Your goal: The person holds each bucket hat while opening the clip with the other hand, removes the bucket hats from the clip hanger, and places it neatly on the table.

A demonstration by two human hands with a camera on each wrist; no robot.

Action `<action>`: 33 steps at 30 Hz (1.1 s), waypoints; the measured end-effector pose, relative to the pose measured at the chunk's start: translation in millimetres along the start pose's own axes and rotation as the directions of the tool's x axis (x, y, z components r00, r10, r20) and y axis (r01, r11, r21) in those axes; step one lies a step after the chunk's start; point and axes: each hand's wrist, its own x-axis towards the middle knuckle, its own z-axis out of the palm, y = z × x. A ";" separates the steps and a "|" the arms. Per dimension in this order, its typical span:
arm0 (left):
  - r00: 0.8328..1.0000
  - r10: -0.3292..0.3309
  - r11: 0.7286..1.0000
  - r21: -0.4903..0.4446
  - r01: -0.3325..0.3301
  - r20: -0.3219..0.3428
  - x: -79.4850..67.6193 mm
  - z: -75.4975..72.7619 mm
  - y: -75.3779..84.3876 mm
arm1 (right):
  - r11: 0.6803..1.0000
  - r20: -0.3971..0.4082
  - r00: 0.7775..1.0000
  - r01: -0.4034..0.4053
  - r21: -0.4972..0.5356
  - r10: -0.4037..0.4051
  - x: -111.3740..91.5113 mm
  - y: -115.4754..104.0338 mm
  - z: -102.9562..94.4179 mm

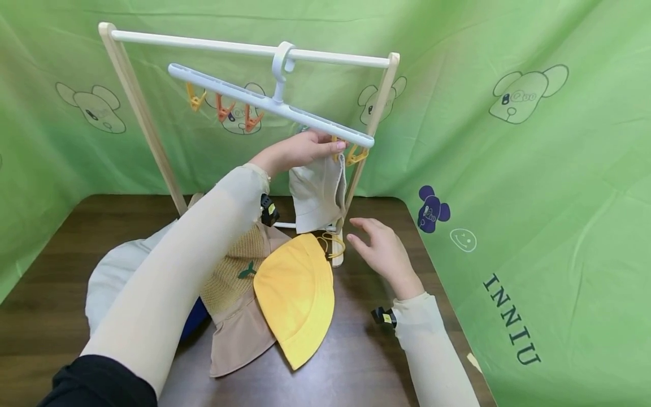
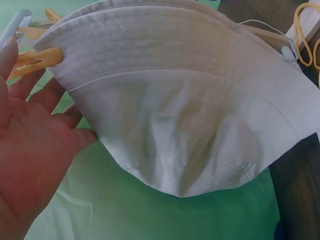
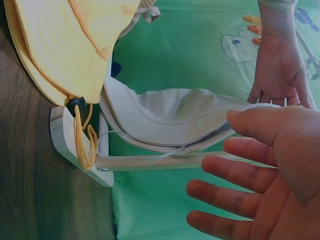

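Note:
A cream bucket hat hangs by its brim from a yellow clip near the lower right end of the light blue hanger. My left hand is at that clip, thumb and fingers pinching its handle end, with the hat beside the fingers. The fingertips are partly hidden in the head view. My right hand is held above the table, to the right of the hat, holding nothing; its fingers are spread and fairly straight.
The tilted hanger hooks over the white bar of a wooden-legged rack. Orange clips hang at its left. On the table lie a yellow hat, a tan and brown hat and a pale hat. Green cloth surrounds the table.

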 end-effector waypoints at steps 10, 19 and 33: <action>0.999 0.027 0.999 -0.026 -0.026 0.018 3.4 4.5 2.2 | 1.000 0.005 1.000 -0.012 0.007 0.012 -1.3 -1.4 -1.2; 0.998 0.067 0.996 -0.056 -0.067 -0.003 1.7 5.4 0.6 | 1.000 -0.027 0.999 -0.023 0.004 0.023 0.5 -0.7 -1.3; 0.994 0.105 0.994 -0.019 -0.106 -0.037 1.0 4.8 -6.5 | 0.997 -0.138 0.987 -0.079 0.001 0.079 28.2 -18.2 7.4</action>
